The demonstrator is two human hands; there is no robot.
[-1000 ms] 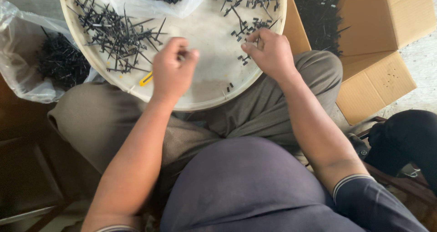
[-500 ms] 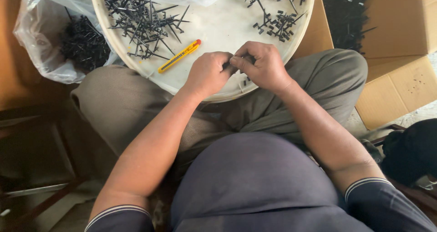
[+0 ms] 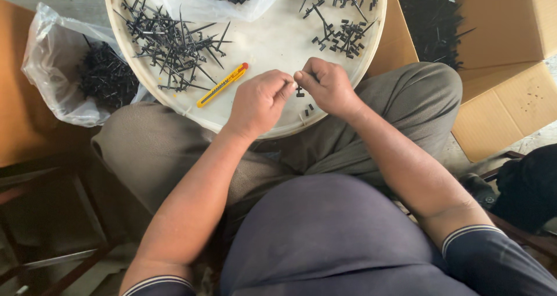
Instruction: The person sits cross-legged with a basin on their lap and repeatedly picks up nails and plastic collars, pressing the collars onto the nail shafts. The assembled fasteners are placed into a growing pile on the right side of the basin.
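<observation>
Your left hand [image 3: 259, 101] and right hand [image 3: 326, 86] meet just above the centre of the frame, knuckles up, fingers curled in, fingertips pinched together and touching between the two hands. Whether anything sits in the pinch cannot be told. Your left forearm runs up from the lower left of the frame, your right forearm from the lower right, both bare to the dark cuffs near the bottom edge. Both wrists are nearly straight.
</observation>
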